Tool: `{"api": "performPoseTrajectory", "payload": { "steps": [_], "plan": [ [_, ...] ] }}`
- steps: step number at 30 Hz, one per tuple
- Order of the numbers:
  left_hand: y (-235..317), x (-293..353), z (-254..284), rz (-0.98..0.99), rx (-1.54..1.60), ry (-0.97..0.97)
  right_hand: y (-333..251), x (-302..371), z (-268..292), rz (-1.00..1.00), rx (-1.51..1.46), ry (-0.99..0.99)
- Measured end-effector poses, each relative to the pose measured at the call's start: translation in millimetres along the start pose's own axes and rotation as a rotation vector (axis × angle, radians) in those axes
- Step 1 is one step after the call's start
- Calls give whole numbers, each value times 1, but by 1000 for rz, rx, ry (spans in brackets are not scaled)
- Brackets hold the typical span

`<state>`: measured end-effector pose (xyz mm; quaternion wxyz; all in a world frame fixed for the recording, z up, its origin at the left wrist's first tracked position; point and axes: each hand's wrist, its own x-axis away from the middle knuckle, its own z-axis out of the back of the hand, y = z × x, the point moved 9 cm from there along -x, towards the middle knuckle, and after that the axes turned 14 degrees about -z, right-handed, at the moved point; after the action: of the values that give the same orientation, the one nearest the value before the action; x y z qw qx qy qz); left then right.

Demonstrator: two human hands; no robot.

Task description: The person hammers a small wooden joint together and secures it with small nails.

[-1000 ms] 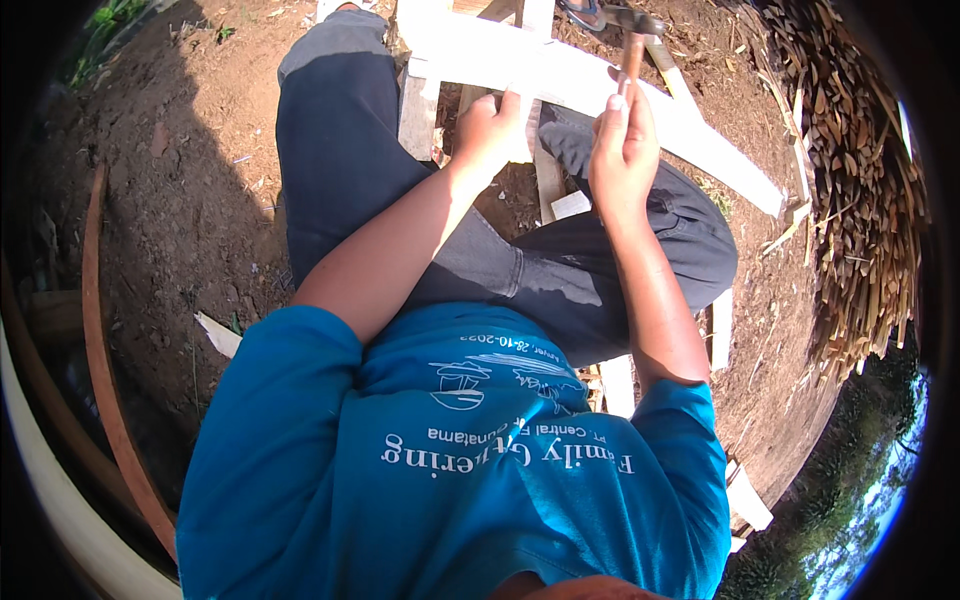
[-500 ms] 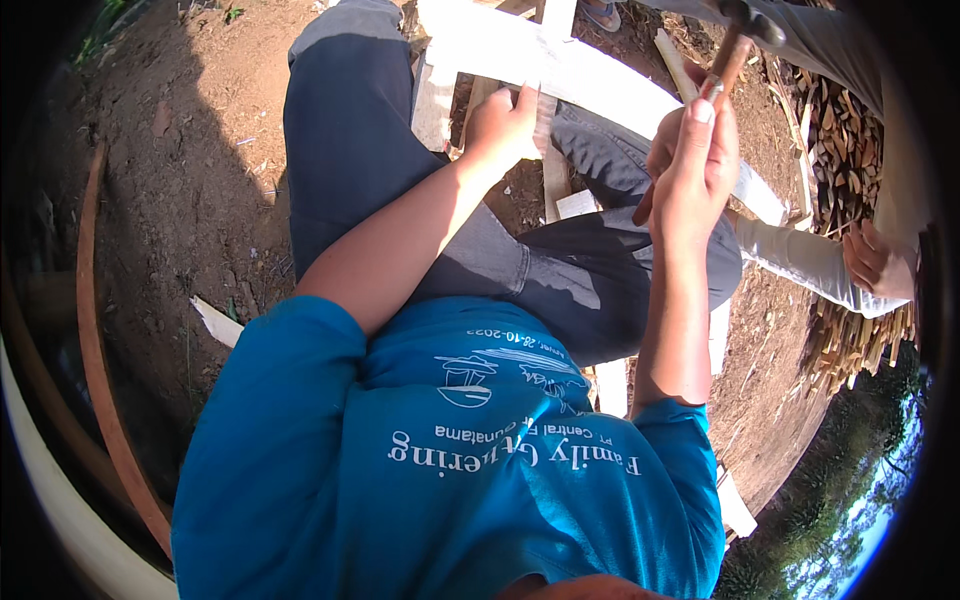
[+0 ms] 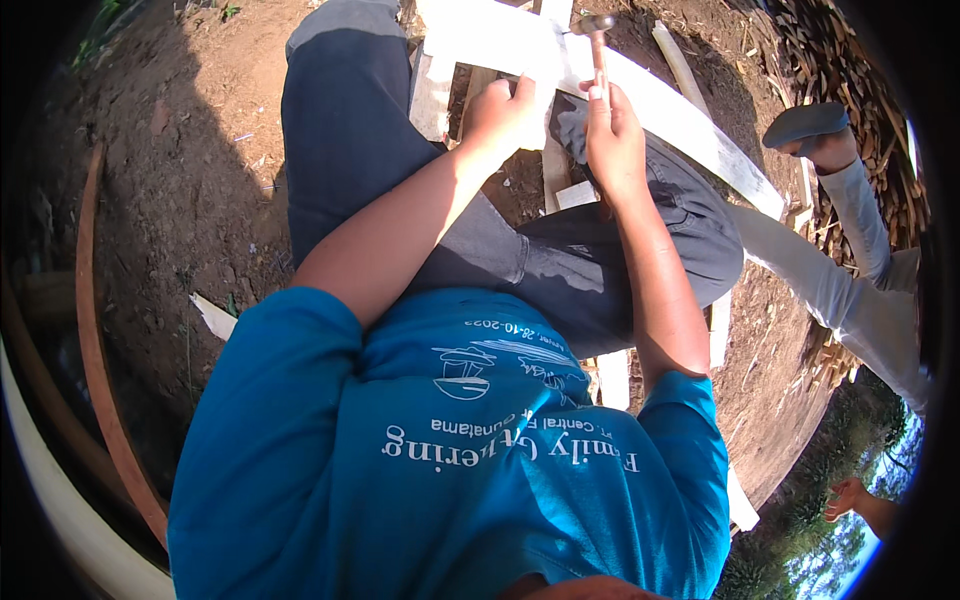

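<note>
My right hand is closed around the wooden handle of a hammer. Its metal head lies over the sunlit pale board, which runs across in front of my crossed legs. Left of the hammer, my left hand is closed at the board's near edge, thumb pointing away from me. Glare hides what its fingers hold. Below the board are shorter pieces of wood, one a pale upright block beside my left knee.
A co-worker's pale-trousered leg and sandalled foot are at the right, their hand lower down. Beyond lies a large pile of split wood. Long curved planks stand at the far left, beside bare soil.
My right hand has swung left and down with the hammer, bringing its head over the board near my left hand. The co-worker at the right has moved, one foot now raised.
</note>
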<state>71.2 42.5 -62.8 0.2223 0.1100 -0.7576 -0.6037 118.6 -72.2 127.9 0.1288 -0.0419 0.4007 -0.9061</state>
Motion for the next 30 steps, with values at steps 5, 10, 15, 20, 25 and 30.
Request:
{"api": "performPoseTrajectory", "payload": {
  "steps": [5, 10, 15, 20, 25, 30],
  "plan": [
    [-11, 2, 9, -11, -67, 40, -45, 4, 56, -37, -329, 14],
    [-12, -2, -5, -83, -36, 32, 28, -14, 18, -70, 151, -21],
    [-6, -2, 11, -56, -39, 47, -52, 8, 65, -5, -410, 40],
    [9, 7, -10, -72, 40, -6, 42, -16, -1, 13, 392, -118],
    [15, 10, 8, -23, 104, 36, -52, -2, 64, 76, -439, 79],
    [25, 9, 0, -93, 2, -8, 34, -26, 4, -7, 472, -102]
  ]
}}
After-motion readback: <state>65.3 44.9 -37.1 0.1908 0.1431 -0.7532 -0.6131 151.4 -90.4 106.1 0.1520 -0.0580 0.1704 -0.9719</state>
